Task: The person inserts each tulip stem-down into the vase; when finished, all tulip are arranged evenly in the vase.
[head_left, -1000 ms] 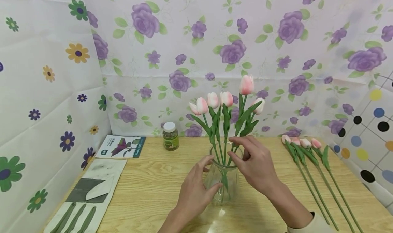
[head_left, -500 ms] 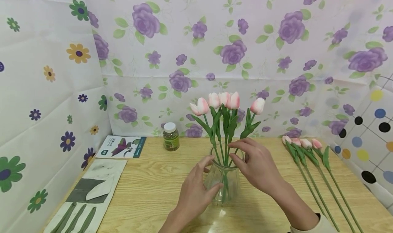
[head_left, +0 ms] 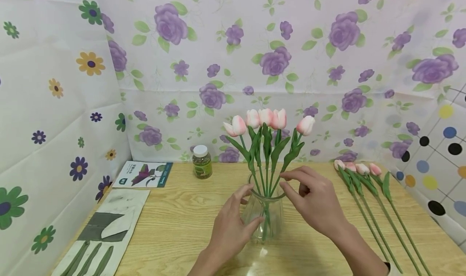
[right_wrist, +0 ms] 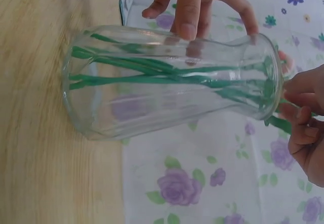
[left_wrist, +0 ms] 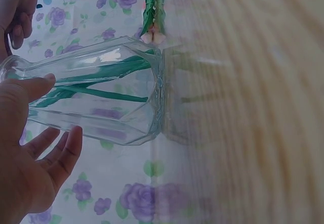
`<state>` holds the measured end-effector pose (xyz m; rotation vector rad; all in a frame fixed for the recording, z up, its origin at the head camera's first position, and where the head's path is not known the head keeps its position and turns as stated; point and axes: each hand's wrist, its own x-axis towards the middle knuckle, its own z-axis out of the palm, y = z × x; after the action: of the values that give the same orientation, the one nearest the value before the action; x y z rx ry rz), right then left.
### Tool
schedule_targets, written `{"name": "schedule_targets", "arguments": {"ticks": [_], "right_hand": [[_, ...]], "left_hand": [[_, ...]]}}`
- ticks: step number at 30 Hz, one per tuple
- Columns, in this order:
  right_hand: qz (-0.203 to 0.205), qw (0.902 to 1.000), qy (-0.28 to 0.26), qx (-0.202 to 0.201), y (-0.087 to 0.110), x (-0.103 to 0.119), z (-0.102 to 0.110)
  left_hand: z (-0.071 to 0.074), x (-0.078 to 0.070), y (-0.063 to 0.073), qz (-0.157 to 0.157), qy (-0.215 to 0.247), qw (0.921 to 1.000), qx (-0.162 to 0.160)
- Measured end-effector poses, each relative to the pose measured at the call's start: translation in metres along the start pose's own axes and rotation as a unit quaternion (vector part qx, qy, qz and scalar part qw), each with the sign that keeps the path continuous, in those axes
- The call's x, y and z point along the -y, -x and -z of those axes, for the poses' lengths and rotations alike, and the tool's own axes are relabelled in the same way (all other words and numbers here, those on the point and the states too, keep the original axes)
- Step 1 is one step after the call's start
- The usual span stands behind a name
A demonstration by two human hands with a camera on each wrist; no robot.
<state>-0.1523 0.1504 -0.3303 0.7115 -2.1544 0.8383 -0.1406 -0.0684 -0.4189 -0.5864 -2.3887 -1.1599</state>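
A clear glass vase (head_left: 275,221) stands upright on the table, with several pink-and-white tulips (head_left: 265,117) in it. My left hand (head_left: 231,223) curves around the vase's left side, its thumb in front and a finger near the rim; the left wrist view shows the thumb (left_wrist: 43,85) against the glass. At the rim's right side my right hand (head_left: 313,197) pinches the green stem of the rightmost tulip (head_left: 305,125) between thumb and forefinger. In the right wrist view the green stems (right_wrist: 147,72) cross inside the vase (right_wrist: 152,115).
Several more tulips (head_left: 367,195) lie on the table at right. A white-capped jar (head_left: 202,163) stands behind the vase, with a leaflet (head_left: 143,173) farther left. A pale board with grey-green pieces (head_left: 105,221) lies along the left side. Flower-printed sheets hang behind.
A tall tulip sank into the vase to the height of the others. My right hand then shifted right from its stem to the rightmost tulip's stem. The left hand stayed put.
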Motion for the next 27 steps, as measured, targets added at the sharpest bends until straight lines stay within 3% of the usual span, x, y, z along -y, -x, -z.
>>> {"name": "schedule_targets", "arguments": {"ticks": [4, 13, 27], "right_hand": [[-0.016, 0.9993, -0.005, -0.033, 0.006, -0.012, 0.01], [-0.118, 0.9919, -0.007, -0.046, 0.02, -0.046, 0.035], [-0.268, 0.9632, 0.011, 0.02, 0.038, -0.106, 0.073]], "left_hand": [[0.0, -0.001, -0.001, 0.006, 0.003, 1.0, 0.002], [0.001, -0.002, 0.0, 0.005, -0.001, 1.0, -0.006], [0.001, 0.0, -0.002, -0.005, 0.018, 0.9998, -0.002]]}}
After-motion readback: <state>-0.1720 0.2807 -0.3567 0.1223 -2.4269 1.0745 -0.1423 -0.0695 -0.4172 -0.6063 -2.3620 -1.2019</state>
